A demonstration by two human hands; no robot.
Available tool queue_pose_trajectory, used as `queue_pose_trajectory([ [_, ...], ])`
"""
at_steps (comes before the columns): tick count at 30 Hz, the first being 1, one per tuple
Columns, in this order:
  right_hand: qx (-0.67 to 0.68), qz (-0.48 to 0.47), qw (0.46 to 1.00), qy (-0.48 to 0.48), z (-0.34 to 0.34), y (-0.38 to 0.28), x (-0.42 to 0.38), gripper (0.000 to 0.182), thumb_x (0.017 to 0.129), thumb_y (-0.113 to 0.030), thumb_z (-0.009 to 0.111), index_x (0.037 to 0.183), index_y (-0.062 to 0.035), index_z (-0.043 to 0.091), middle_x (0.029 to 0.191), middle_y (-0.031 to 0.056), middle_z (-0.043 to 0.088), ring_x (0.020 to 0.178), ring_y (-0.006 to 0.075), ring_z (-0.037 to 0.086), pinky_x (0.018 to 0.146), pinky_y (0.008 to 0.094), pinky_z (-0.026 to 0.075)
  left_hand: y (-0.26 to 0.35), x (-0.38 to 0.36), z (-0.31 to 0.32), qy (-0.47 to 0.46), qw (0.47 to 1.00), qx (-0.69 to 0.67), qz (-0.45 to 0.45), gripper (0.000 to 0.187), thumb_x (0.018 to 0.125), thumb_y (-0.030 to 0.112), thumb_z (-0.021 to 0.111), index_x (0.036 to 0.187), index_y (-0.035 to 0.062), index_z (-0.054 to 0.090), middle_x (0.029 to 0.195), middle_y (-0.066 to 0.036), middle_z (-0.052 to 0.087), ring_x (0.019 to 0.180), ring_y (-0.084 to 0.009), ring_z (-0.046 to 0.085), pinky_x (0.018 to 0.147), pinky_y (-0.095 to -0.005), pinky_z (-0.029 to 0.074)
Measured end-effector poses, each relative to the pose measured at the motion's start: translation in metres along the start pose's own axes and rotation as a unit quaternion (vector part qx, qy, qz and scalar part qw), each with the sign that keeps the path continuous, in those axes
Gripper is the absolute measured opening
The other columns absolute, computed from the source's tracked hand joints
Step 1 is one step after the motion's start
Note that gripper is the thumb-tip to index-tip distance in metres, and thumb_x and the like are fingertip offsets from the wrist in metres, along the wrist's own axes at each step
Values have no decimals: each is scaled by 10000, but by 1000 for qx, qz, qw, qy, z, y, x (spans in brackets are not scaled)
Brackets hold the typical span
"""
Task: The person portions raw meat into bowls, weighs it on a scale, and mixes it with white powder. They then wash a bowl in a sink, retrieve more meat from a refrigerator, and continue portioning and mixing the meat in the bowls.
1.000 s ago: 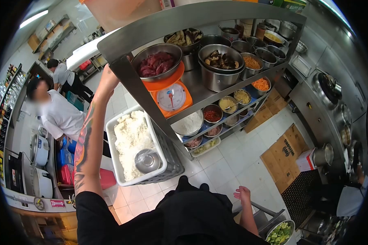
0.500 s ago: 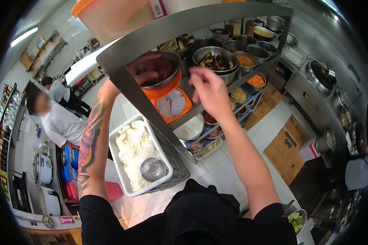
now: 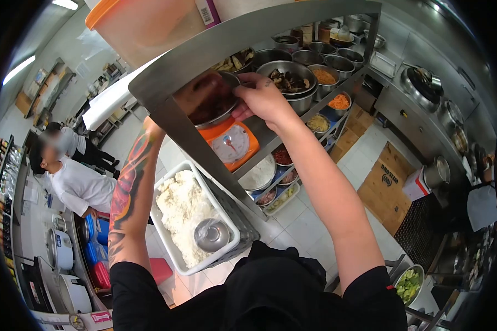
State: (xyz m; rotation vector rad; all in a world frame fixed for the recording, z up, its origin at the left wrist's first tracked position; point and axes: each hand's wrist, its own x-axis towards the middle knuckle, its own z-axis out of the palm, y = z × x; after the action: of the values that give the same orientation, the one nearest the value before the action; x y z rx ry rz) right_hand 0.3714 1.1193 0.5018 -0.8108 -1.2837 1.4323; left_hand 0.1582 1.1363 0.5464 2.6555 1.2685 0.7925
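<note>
And here's the right hand (image 3: 261, 100), in at the right side of the metal bowl (image 3: 222, 119), fingers curled closed around its rim! The left hand (image 3: 198, 91) reaches in behind the steel post (image 3: 196, 138), shadowed over the bowl's left part; how far its fingers are open, or whether they grip anything, I cannot tell. So the bowl sits between the two hands, dark red contents (image 3: 207, 109) inside, directly above the orange kitchen scale (image 3: 249, 153) on the steel rack. Just beside the right hand, a bowl of dark brown pieces (image 3: 313, 88)! Down below, left of the rack, a white tub (image 3: 234, 241) holds white crumbly food (image 3: 182, 212), with a small metal bowl (image 3: 211, 235) resting on it.
</note>
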Motion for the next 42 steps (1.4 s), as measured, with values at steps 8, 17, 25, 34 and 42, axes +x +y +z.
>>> queue_pose_trajectory([
  [8,-378,-236,885,136,-11,5,7,445,871,-213,678,1260,-4,620,1036,222,690,934,347,703,819,425,567,-36,3,2,244,959,144,0,348,989,358,599,1094,43,702,958,-115,727,893,-259,683,829,-384,509],
  [17,-408,-369,831,80,14,-34,17,411,846,-292,702,1162,-30,676,1127,195,694,1074,385,650,923,456,525,-60,7,10,222,935,-260,-95,210,1017,153,544,1067,-3,674,1040,-98,684,907,-222,610,847,-355,508],
  [25,-702,-163,673,-167,48,-46,37,362,823,-259,741,1166,-146,719,1121,135,716,1075,315,674,896,408,552,-85,0,11,199,824,-512,-138,173,1005,174,590,1083,28,639,1002,-81,648,882,-162,605,795,-330,540],
  [34,-644,-279,669,-247,41,-28,79,276,801,-197,729,1056,-95,759,1021,122,751,962,281,722,821,400,575,-72,-17,2,182,864,-450,-136,216,984,237,631,1087,48,636,894,-71,646,713,-168,637,658,-323,565],
  [42,-476,-100,848,-210,18,-53,74,222,779,-196,719,941,-53,769,741,75,746,660,180,725,667,309,600,-11,-18,-14,8,984,-131,-123,431,954,191,639,1326,-8,548,1126,-96,653,993,-155,610,893,-305,494],
])
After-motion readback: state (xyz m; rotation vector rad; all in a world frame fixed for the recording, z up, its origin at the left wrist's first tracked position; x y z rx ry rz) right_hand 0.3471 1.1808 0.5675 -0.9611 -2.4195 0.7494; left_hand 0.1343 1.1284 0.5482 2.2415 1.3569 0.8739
